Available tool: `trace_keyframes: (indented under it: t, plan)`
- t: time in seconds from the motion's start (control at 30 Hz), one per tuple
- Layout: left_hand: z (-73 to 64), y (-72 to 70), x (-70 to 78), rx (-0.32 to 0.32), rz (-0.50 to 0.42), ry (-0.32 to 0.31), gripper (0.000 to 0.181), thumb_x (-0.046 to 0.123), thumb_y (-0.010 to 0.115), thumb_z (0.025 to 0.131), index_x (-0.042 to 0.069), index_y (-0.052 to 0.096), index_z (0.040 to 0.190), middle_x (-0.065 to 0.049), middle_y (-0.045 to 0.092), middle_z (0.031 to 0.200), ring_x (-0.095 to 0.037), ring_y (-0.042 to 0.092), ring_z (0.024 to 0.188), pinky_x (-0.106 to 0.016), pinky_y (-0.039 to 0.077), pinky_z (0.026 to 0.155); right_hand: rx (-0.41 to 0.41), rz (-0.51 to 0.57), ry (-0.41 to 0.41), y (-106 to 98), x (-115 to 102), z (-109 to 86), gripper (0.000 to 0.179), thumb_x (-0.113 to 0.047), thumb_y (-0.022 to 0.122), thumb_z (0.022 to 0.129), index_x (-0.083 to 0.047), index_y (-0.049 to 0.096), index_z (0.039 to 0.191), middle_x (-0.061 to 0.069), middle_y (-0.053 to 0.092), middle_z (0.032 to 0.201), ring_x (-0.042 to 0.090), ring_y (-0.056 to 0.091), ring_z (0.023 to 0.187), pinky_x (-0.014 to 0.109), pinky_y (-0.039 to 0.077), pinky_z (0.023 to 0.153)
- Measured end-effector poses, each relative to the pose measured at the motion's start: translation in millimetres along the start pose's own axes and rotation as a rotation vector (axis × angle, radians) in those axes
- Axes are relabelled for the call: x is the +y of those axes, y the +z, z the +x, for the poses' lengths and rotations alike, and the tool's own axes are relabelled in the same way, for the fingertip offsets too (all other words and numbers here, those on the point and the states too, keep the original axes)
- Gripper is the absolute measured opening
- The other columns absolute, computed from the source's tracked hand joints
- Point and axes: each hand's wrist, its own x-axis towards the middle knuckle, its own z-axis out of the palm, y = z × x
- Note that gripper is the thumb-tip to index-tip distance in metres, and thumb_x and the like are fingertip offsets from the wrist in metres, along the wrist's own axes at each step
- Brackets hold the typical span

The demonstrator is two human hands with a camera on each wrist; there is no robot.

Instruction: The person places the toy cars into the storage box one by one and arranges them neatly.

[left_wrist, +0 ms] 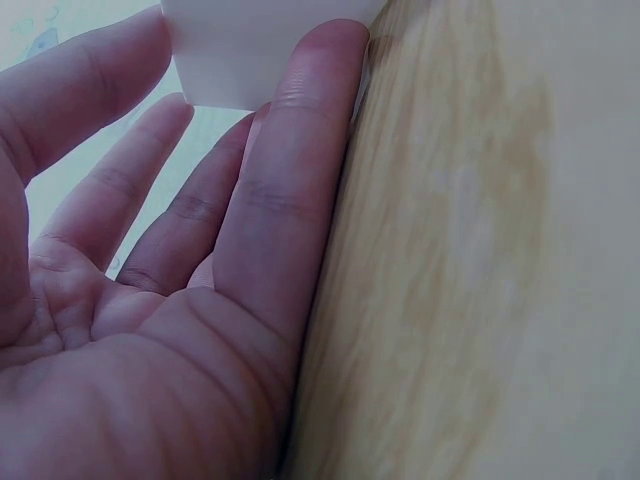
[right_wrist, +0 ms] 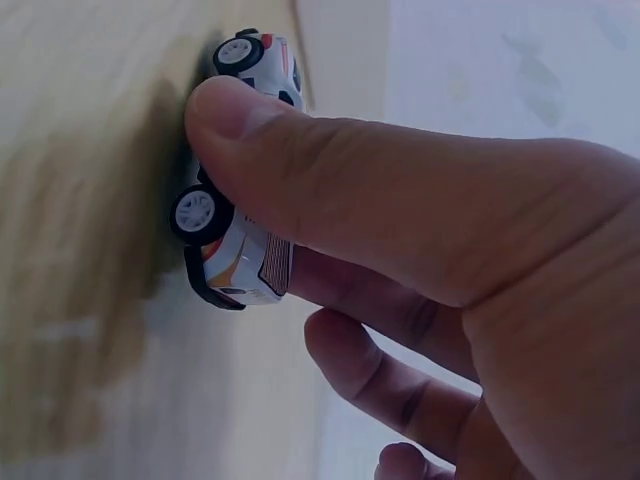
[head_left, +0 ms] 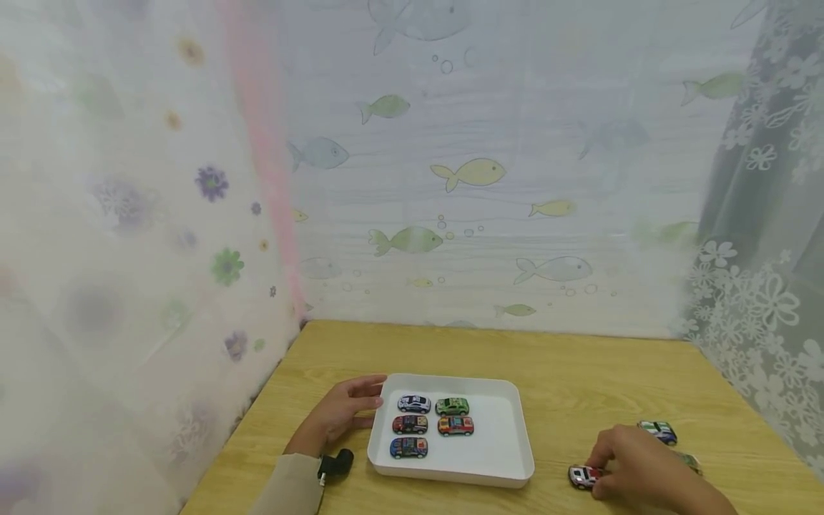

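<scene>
My right hand (head_left: 644, 461) pinches a white and red toy car (head_left: 582, 477) between thumb and fingers at the table's right side. In the right wrist view the thumb (right_wrist: 290, 165) lies across the car's side, and its wheels are close to the tabletop. My left hand (head_left: 344, 411) rests beside the white tray (head_left: 496, 429), its fairly straight fingers touching the left wall. Inside the tray are several toy cars: a white one (head_left: 414, 404), a green one (head_left: 452, 406), a red-orange one (head_left: 455, 426), a dark red one (head_left: 410, 425) and a blue one (head_left: 408, 448).
Just beyond the right hand stands a white, green and blue toy car (head_left: 658, 431). A greenish one (head_left: 690, 462) is partly hidden by that hand. The wooden table (head_left: 566, 365) meets a fish-print curtain (head_left: 476, 272) at the back and a flowered one (head_left: 161, 286) on the left.
</scene>
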Motion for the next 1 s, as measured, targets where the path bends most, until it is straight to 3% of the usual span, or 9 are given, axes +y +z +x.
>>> trace_keyframes:
  t: [0.3,0.63,1.0]
  plan:
    - [1.3,0.1,-0.9,0.005,-0.001,-0.006,0.056,0.014,0.070,0.100,0.015,0.052,0.153,-0.022,0.047,0.158,-0.030,0.064,0.127,-0.046,0.061,0.094,0.075,-0.078,-0.045,-14.2,-20.6,12.6,0.022,-0.044,0.090,0.074,-0.035,0.081,0.091,-0.023,0.071,0.089,0.000,0.065,0.081,0.024,0.054,0.065]
    - [1.8,-0.4,-2.3,0.012,-0.004,0.004,0.056,0.014,0.070,0.099,0.013,0.052,0.152,-0.023,0.046,0.158,-0.031,0.064,0.126,-0.047,0.061,0.093,0.128,-0.116,-0.139,-19.3,-38.9,24.3,0.019,-0.043,0.089,0.077,-0.035,0.081,0.093,-0.024,0.069,0.087,0.001,0.062,0.080,0.025,0.051,0.063]
    - [1.4,-0.9,-1.0,-0.004,-0.012,0.008,0.057,0.014,0.070,0.100,0.012,0.050,0.154,-0.024,0.045,0.158,-0.031,0.064,0.127,-0.048,0.061,0.093,0.153,-0.177,-0.175,-19.6,-57.0,41.5,0.020,-0.046,0.088,0.078,-0.038,0.079,0.094,-0.025,0.069,0.095,0.010,0.067,0.086,0.029,0.055,0.070]
